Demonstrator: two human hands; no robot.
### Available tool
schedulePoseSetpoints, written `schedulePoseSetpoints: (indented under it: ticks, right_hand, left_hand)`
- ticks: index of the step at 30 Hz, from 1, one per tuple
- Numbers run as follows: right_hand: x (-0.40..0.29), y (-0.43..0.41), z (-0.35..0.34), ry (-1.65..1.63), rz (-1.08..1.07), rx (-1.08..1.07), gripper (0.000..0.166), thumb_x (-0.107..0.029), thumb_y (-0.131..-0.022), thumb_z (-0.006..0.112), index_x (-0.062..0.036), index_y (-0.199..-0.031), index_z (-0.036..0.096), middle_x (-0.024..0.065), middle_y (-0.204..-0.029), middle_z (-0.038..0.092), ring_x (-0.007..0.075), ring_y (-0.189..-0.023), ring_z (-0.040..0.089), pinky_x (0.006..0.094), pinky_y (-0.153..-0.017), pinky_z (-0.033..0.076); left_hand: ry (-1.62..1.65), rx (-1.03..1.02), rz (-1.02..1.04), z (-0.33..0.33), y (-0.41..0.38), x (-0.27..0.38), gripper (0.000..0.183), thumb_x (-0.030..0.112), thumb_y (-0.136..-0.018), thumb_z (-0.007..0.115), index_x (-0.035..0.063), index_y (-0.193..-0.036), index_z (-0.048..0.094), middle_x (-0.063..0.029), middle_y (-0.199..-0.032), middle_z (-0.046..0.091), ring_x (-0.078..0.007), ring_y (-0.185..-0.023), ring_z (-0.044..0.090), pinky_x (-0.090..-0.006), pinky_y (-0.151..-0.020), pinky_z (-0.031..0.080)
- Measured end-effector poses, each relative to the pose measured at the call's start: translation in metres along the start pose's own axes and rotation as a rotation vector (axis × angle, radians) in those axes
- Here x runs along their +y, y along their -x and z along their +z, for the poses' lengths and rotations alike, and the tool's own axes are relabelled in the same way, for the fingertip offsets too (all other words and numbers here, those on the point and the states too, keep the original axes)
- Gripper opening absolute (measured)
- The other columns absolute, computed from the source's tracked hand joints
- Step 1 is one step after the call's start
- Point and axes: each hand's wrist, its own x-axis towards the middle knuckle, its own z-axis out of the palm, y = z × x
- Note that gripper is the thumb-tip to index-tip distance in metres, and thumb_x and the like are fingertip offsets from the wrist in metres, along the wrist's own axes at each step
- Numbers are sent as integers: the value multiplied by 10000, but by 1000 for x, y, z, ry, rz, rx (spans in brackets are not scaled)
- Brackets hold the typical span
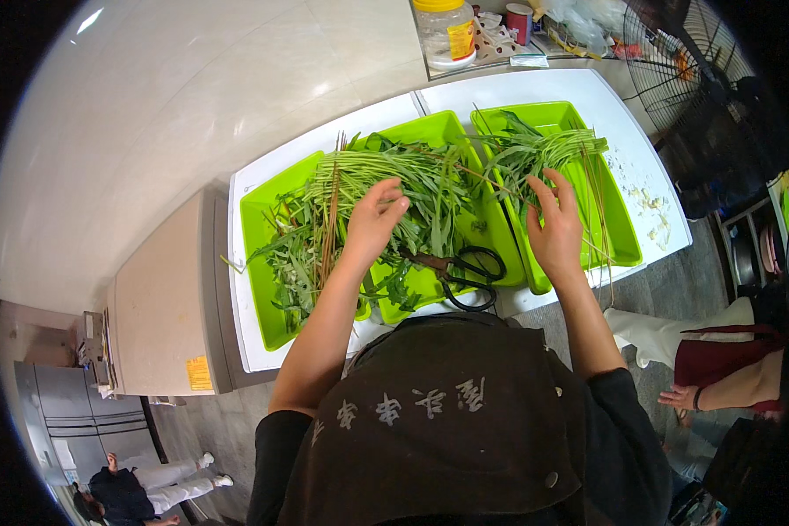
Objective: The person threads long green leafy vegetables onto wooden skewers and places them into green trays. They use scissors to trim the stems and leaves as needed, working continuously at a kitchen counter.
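Observation:
My left hand (376,217) is above leafy green stalks (368,172) heaped across two green trays, thumb and fingers apart, nothing seen in it. A thin brown skewer (486,176) runs from beside a leafy stem (442,210) to my right hand (557,227), which seems to pinch it; the fingers partly hide the grip. Beneath that hand, the right green tray (621,230) holds another bunch of greens (559,150) with skewers (592,177) across it. Black-handled scissors (477,269) lie near me on the middle tray (509,250), blades partly under leaves.
The trays stand on a white table (657,158), with scraps (654,207) at its right. Behind are a yellow-lidded plastic jar (444,39) and a red canister (518,25). A fan (690,59) stands at back right. People are at right (717,355) and lower left (121,493).

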Motion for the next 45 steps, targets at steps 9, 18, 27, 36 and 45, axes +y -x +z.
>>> schedulePoseSetpoints:
  ticks: [9, 18, 27, 36, 45]
  right_hand:
    - [-34, -13, -34, -257, -178, -25, 191, 30, -759, 641, -48, -931, 668, 105, -894, 608, 269, -766, 615, 345, -647, 507]
    - [-74, -56, -41, -369, -174, -17, 164, 19, -791, 634, -30, -944, 663, 120, -781, 611, 286, -692, 600, 345, -597, 476]
    - [-61, -45, -23, -371, -104, -212, 139, 6, -809, 615, -24, -935, 665, 134, -771, 624, 295, -668, 611, 344, -589, 480]
    - [-48, -28, 18, -851, 464, -481, 202, -66, -831, 658, -23, -1028, 660, 14, -875, 654, 73, -770, 566, 228, -688, 453]
    - [-132, -48, 68, -1217, 377, -603, 233, -105, -849, 622, -12, -1061, 645, 50, -966, 649, 118, -873, 581, 246, -759, 455]
  left_hand:
    - [187, -112, 225, 5, 8, 55, 332, 208, -941, 547, -5, -1196, 558, -103, -1090, 644, -179, -1060, 587, -322, -894, 469]
    - [346, -31, 316, -26, 16, 114, 261, 224, -939, 561, -22, -1014, 605, -38, -765, 610, -152, -703, 639, -267, -698, 502]
    - [777, 217, 84, -74, 14, 66, 183, 181, -942, 546, 6, -947, 599, -86, -778, 612, -233, -731, 646, -401, -786, 551]
    - [1003, 133, 34, -75, 14, 61, 188, 215, -934, 559, 29, -948, 586, -102, -842, 619, -259, -841, 643, -444, -870, 530]
    - [904, -77, 16, -29, 13, 76, 217, 198, -914, 569, 23, -1042, 585, -153, -1103, 635, -246, -960, 607, -373, -830, 493]
